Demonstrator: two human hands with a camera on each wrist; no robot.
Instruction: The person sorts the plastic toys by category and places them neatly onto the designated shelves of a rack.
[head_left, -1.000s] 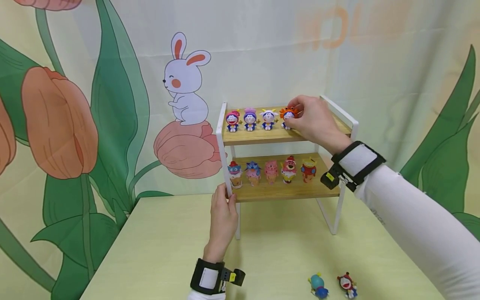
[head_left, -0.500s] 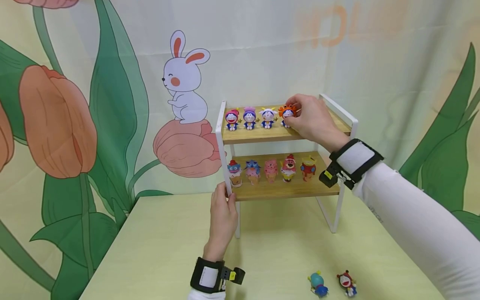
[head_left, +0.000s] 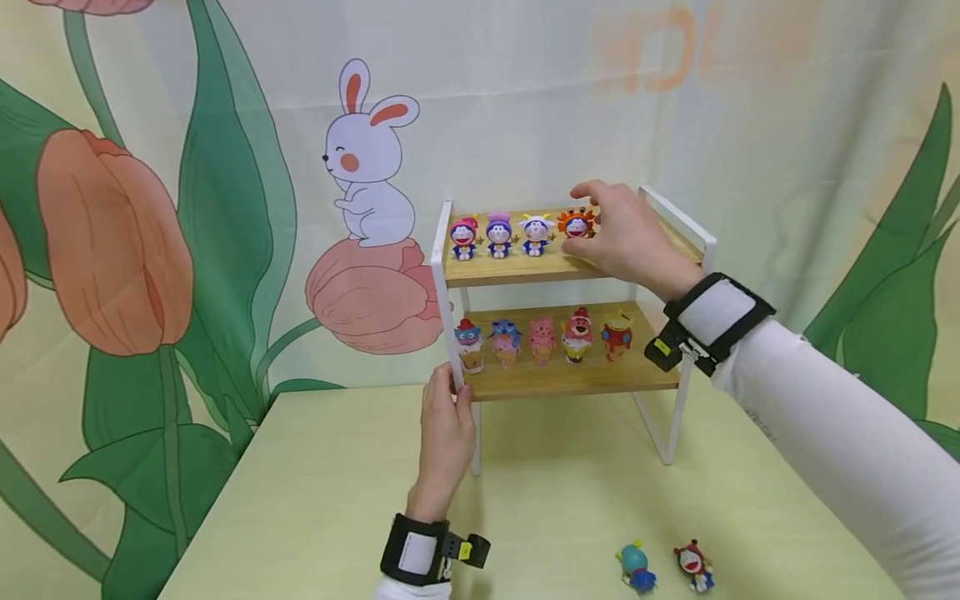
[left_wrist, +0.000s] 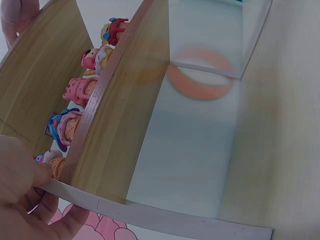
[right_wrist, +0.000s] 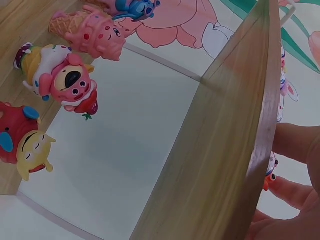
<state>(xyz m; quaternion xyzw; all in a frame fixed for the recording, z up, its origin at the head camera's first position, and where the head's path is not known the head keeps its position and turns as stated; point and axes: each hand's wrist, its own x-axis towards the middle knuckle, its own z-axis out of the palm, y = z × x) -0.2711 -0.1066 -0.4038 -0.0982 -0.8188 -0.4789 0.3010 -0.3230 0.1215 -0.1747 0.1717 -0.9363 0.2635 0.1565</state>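
Note:
My left hand [head_left: 444, 433] grips the left frame of a two-tier wooden shelf [head_left: 570, 383], thumb in front by the lower board. In the left wrist view its fingers curl round the white metal edge. Over the top board, my right hand [head_left: 633, 237] has thumb and fingers spread beside a figurine with an orange crab hat [head_left: 576, 223]. That figurine stands upright at the right end of a row, its lower part covered by the thumb. To its left stand figurines with a white horned hat [head_left: 536, 237], a purple hat [head_left: 499, 236] and a pink hat [head_left: 463, 240].
Several ice-cream-cone figurines, among them a pink bear [head_left: 577, 333] and a red-and-yellow one [head_left: 617, 335], stand on the lower board. On the table [head_left: 337, 492] in front lie a turquoise-and-blue figurine [head_left: 637, 568] and a red-hooded figurine [head_left: 693, 567]. A printed curtain [head_left: 525, 100] hangs behind.
My right hand has let go of the crab-hat figurine; its fingers have lifted and spread away from the head. The left hand keeps its grip on the shelf frame.

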